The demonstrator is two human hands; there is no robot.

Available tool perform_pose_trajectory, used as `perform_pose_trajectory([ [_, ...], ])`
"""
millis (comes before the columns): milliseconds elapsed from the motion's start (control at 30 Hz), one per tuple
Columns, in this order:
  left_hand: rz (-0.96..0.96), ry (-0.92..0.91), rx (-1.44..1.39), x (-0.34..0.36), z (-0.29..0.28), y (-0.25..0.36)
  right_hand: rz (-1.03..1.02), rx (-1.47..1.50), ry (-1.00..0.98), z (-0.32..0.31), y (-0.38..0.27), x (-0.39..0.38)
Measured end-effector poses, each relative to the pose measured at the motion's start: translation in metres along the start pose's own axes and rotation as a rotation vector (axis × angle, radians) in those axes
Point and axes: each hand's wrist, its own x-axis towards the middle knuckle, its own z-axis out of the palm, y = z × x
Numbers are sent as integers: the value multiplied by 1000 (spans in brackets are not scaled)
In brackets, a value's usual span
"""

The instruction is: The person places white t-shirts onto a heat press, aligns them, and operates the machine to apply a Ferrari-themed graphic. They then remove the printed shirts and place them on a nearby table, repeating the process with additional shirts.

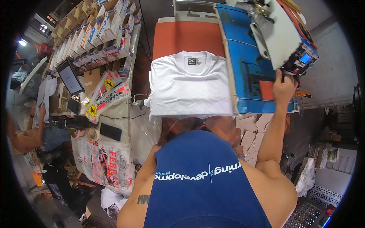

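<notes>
Far left: a co-worker's arm (30,138), reaching toward pale cloth (46,89).

Left bench (126,131): carrying rows of cardboard boxes (85,41), showing red and blue print; clear-film transfers (110,99), displaying yellow emblems with red and black lettering; a dark phone (111,132), lying flat; a plastic sheet (110,167), bearing bold red capitals.

Left forearm (151,157): extending forward; its hand is hiding behind the person's blue top (201,163), so its grip cannot be told.

Centre: white T-shirt (192,89), lying on an orange-red pad (189,36). Its collar is pointing away from the person, its collar-to-hem axis running toward the person. A black-and-white neck label (195,61) is facing up. The pad is extending beyond the collar; the shirt's near end is covering the front edge, its right edge running just beside a blue board (241,49).

Right: right hand (286,84), its narrow grip holding a dark handle (282,79) beside a white press plate (279,38) and a control box with a blue display (305,57).
</notes>
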Motion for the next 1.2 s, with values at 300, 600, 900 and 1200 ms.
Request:
perform_pose_trajectory([
  [300,-101,95,-107,-55,-38,-1,-126,126,55,-33,-130,14],
  [600,-158,179,-470,-68,-41,14,-223,187,90,-34,-233,6],
  [900,-4,72,-269,-118,4,-24,-346,471,154,-43,-259,-23],
  [1200,-106,-5,-33,-121,-33,9,-414,329,-370,-46,-257,7],
])
